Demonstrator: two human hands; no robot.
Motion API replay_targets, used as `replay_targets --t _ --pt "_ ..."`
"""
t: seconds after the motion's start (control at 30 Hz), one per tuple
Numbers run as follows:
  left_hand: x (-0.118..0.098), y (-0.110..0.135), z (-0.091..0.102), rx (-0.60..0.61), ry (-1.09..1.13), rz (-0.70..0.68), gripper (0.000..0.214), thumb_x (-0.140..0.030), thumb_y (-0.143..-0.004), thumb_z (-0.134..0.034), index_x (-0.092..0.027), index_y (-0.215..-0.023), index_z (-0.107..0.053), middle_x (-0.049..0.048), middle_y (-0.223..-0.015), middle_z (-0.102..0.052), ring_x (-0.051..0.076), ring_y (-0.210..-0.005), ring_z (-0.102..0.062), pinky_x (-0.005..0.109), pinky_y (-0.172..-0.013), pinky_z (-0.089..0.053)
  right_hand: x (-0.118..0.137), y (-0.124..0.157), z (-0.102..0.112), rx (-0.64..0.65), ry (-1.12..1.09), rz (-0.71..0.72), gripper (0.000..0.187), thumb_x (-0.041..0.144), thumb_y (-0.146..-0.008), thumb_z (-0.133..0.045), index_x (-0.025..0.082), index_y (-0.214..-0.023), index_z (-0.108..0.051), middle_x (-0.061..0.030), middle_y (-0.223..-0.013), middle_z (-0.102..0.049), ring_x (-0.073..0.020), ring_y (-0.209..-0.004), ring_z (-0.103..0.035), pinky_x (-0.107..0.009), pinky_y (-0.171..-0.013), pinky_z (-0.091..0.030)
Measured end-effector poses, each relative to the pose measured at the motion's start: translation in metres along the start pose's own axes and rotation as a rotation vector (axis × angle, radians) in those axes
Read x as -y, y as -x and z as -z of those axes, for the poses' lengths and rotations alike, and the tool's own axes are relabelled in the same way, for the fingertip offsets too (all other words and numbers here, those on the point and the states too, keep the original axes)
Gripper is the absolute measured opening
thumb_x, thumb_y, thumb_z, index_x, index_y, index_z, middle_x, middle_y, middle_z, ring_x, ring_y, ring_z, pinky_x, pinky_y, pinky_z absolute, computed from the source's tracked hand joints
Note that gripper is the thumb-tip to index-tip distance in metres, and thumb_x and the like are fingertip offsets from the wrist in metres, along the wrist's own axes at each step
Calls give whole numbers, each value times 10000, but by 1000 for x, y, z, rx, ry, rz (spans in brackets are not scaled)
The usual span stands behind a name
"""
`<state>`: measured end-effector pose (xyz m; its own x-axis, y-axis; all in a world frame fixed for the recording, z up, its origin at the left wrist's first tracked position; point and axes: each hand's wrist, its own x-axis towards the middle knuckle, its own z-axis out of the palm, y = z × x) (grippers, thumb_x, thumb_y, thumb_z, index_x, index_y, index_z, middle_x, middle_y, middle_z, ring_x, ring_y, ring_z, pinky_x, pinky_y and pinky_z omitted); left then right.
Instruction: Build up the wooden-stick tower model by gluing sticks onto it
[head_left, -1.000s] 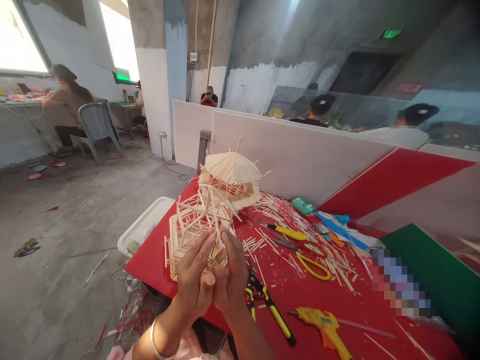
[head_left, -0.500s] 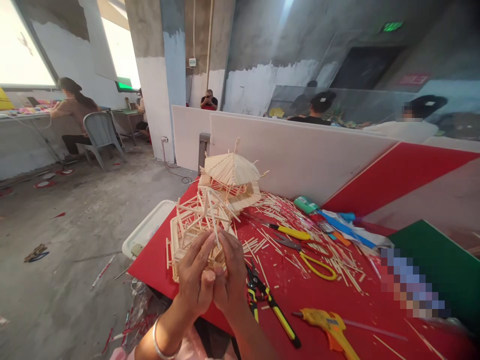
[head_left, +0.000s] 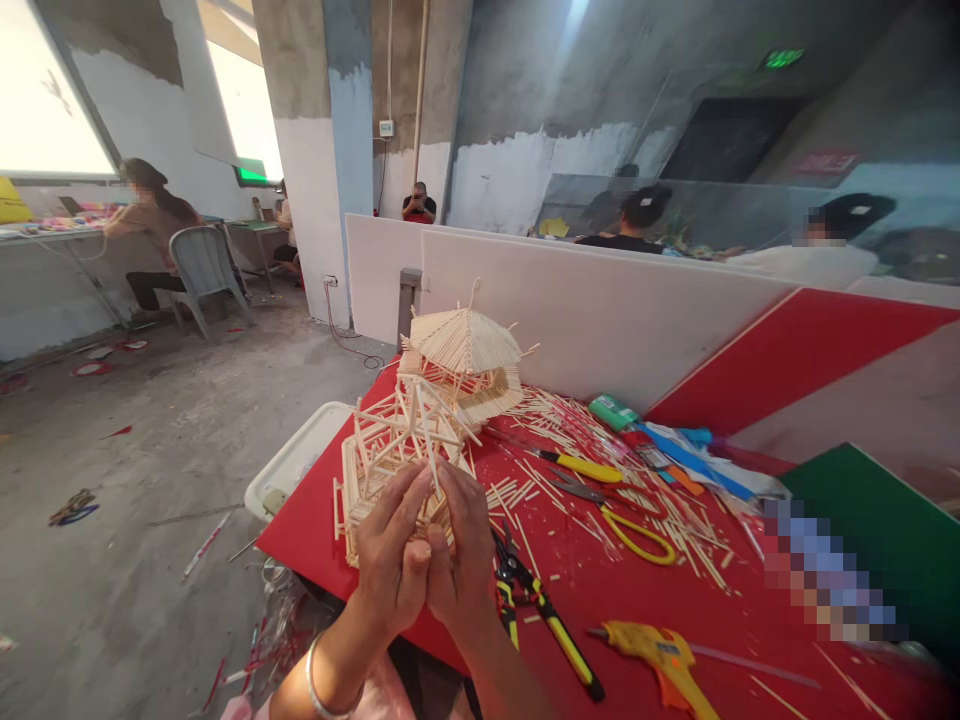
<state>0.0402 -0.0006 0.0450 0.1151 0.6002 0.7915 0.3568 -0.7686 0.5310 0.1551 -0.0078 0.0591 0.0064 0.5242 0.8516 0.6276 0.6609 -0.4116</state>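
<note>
My left hand and my right hand are side by side at the near edge of an open frame built of thin wooden sticks. Between the fingertips of both hands is the lower end of a slanting wooden stick; its upper end meets the frame's top. Both hands are closed, and they cover the near part of the frame. Right behind it stands a small stick pavilion with a pointed, many-sided roof.
On the red tabletop, right of my hands, lie pliers, a yellow glue gun, yellow-handled scissors and many loose sticks. A white partition borders the back. A white tray stands left of the table.
Almost nothing differs. Both hands keep their place on the stick, and the whole view has shifted very slightly.
</note>
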Motion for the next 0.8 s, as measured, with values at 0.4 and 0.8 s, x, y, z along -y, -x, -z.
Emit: replay_targets --t 0.4,0.8 --pt "0 0 -1 -24 -10 -17 546 -463 -1031 -268 -188 -1464 -454 177 -1454 -515 291 -1327 -525 466 -1034 -508 -1 1 -1 -12 -13 -6 483 230 -964 -375 183 -1444 -408 -156 -1345 -565 -263 -1245 -548 -515 -979 -507" --pt "-2 -3 1 -20 -19 -23 542 -458 -1036 -256 -206 -1486 -426 155 -1457 -515 265 -1338 -511 421 -1045 -495 0 1 -2 -11 -1 -7 487 219 -961 -371 186 -1446 -404 -148 -1333 -569 -259 -1234 -551 -508 -968 -511"
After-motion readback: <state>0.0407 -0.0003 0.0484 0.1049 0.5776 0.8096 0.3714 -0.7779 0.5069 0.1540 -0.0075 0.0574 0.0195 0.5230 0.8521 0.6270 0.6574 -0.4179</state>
